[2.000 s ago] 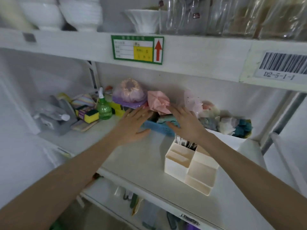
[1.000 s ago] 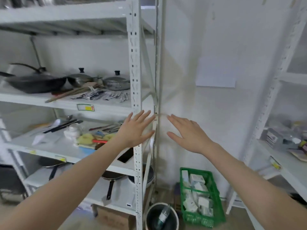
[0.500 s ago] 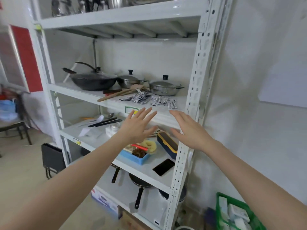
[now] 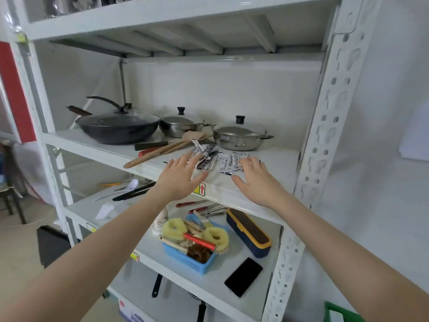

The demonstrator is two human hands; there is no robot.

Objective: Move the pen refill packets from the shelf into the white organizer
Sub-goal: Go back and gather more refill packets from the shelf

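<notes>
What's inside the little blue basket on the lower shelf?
The blue basket holds two yellow round sponge brushes, a red-handled tool, a dark bristly brush and some wooden handles. Whatever lies underneath them at the bottom is covered, so I cannot tell.

Storeroom, white metal racking (image 4: 325,126), lidded pans (image 4: 239,135), labelled shelf (image 4: 148,166)

At centre frame, a scatter of small black-and-white printed pen refill packets (image 4: 214,159) lies on the white metal shelf (image 4: 267,168). The left hand (image 4: 180,180) and right hand (image 4: 257,182) reach over the shelf edge, palms down, fingers spread, empty, fingertips at the packets. Behind, toward the left, sit a dark lidded wok (image 4: 118,127) and two lidded steel pots (image 4: 239,135).
</notes>
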